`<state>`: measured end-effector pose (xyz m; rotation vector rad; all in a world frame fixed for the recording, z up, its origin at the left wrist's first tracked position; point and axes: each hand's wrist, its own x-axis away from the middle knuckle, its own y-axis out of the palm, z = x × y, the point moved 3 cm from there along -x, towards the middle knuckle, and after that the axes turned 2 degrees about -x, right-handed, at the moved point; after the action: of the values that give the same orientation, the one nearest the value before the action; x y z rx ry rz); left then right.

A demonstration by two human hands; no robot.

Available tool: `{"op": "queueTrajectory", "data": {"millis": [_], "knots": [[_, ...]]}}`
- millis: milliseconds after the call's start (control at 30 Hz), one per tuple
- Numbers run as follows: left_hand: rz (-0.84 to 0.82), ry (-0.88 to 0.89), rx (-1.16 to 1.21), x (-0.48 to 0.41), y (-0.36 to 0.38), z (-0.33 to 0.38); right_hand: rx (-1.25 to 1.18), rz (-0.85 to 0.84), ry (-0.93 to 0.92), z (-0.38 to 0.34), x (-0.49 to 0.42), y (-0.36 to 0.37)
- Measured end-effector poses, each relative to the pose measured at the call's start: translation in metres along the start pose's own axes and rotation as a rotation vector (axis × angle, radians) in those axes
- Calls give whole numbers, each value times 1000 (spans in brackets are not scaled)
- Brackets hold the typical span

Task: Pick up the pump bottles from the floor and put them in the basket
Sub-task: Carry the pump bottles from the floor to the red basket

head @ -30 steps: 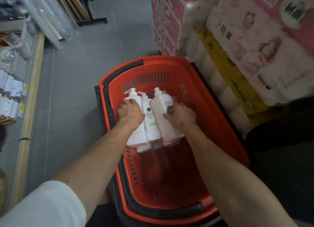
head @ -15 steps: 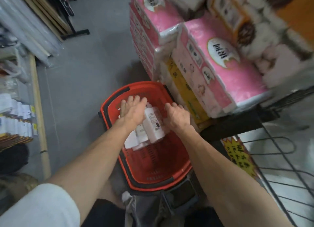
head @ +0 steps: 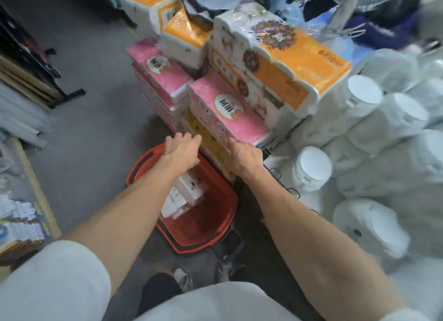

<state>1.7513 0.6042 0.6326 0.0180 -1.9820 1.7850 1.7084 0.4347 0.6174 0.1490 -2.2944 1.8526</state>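
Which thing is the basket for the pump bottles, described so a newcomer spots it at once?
Find the tall stack of pink and orange tissue packs in the middle. On the grey floor at its foot sits the basket. Unlike the packs, it is red slotted plastic with a black handle and white pump bottles inside.

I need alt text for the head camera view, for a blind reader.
The left hand and right hand hover open and empty above a red basket on the grey floor, with white pump bottles lying inside. Pink and orange tissue packs stand behind it.
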Motion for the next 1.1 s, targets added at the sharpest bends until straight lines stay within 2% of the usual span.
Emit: {"op": "queueTrajectory", "data": {"millis": [267, 500, 767, 933, 1100], "knots": [[34, 243, -116, 52, -58, 66, -16, 99, 247, 49, 106, -58], [24, 709, -131, 127, -74, 157, -29, 159, 617, 92, 246, -81], [21, 1130, -279, 244, -55, 311, -130, 244, 1036, 127, 461, -72], [72, 1406, -323, 345, -32, 426, -179, 263, 1313, 155, 608, -53], [124, 1605, -381, 446, -7, 520, -237, 336, 1550, 172, 743, -31]]}}
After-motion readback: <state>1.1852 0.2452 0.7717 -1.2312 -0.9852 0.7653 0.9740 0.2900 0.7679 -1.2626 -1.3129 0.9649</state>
